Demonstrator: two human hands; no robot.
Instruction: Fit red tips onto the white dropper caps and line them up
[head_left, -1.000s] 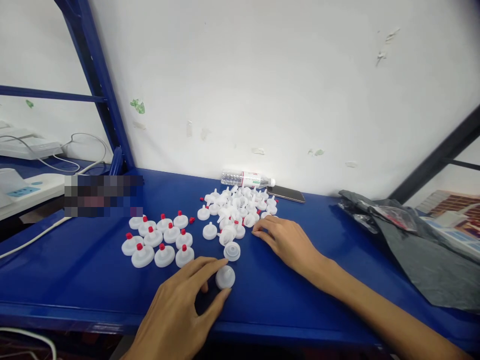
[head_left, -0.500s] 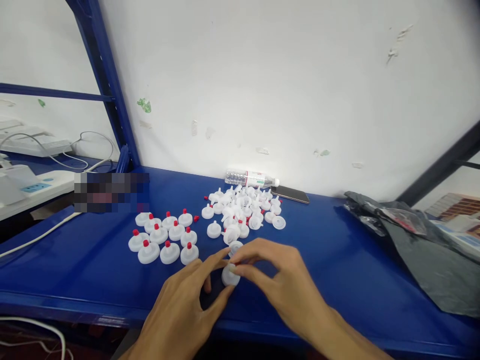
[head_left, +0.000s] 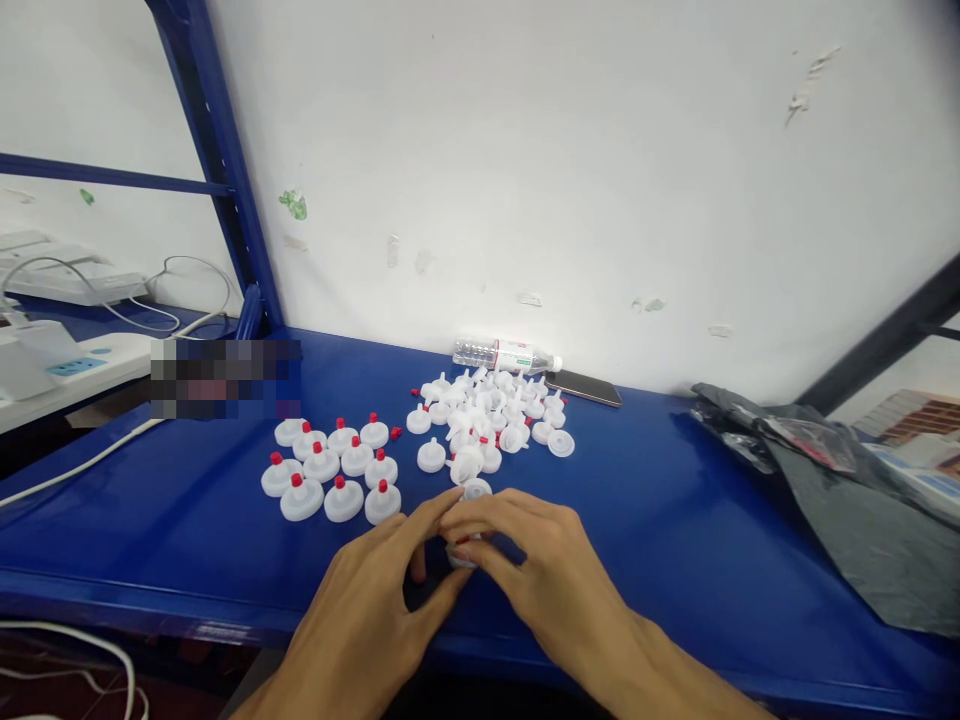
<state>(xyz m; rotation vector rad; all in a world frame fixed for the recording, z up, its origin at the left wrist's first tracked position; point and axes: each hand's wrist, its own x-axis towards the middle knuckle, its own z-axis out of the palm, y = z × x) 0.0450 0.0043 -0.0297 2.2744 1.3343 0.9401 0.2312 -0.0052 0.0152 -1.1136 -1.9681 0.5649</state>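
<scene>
Fingers (head_left: 480, 514) pinch one lid (head_left: 459, 561), two-handed; ten red-tipped lids (head_left: 356, 461) nearby.

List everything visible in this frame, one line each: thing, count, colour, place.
held cap: one, white, between the hands
held tip: one, red, at right fingertips
finished caps: eleven, white, red tips (one masked), left group
plain caps: many, white, heaped centre
loose tips: several, red, around heap
bottle: one, clear, lying by wall
phone: one, dark, right of bottle
bag: one, grey, right
power strip: one, white, far left
cables: several, white, left
rack post: one, blue, left
wall: white, behind
table: blue, beneath
left hand: one, bare, at held cap
right hand: one, bare, above held cap
</scene>
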